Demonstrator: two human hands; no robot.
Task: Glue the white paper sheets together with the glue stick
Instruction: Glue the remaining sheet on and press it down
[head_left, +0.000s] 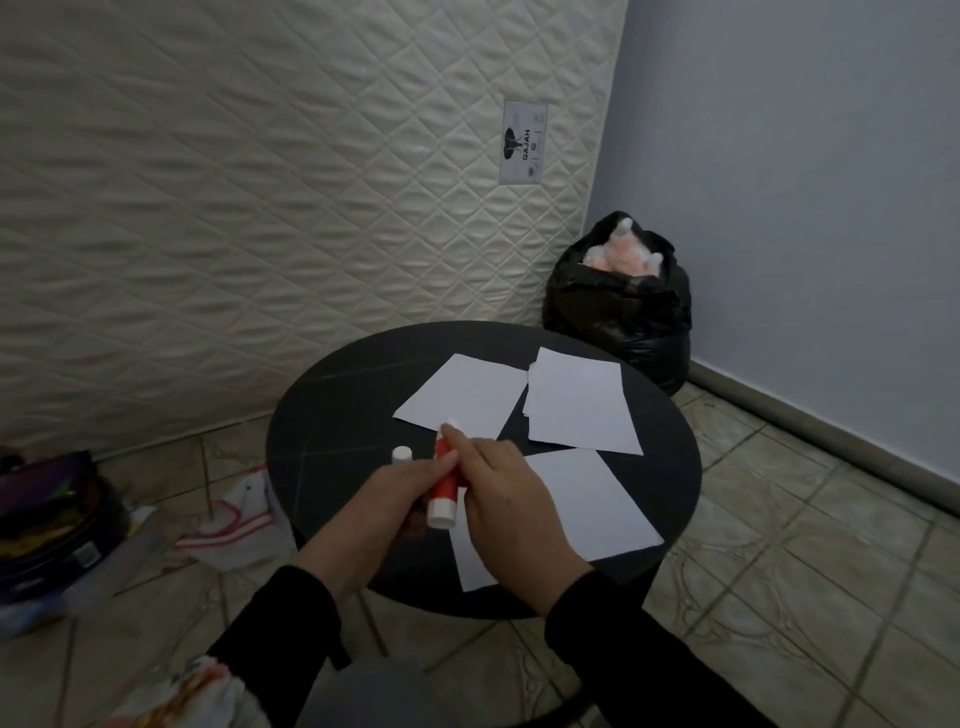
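Observation:
A red glue stick with a white base and a white tip is held tilted above the round black table. My left hand grips its red body. My right hand pinches its upper part near the tip. A small white cap stands just beyond my left fingers; I cannot tell whether they touch it. Three white paper sheets lie on the table: one at the back left, one at the back right, and a near one partly under my right hand.
A quilted mattress leans upright behind the table. A full black bin bag stands in the corner at the back right. On the tiled floor to the left lie a white and red plastic bag and a pile of clutter.

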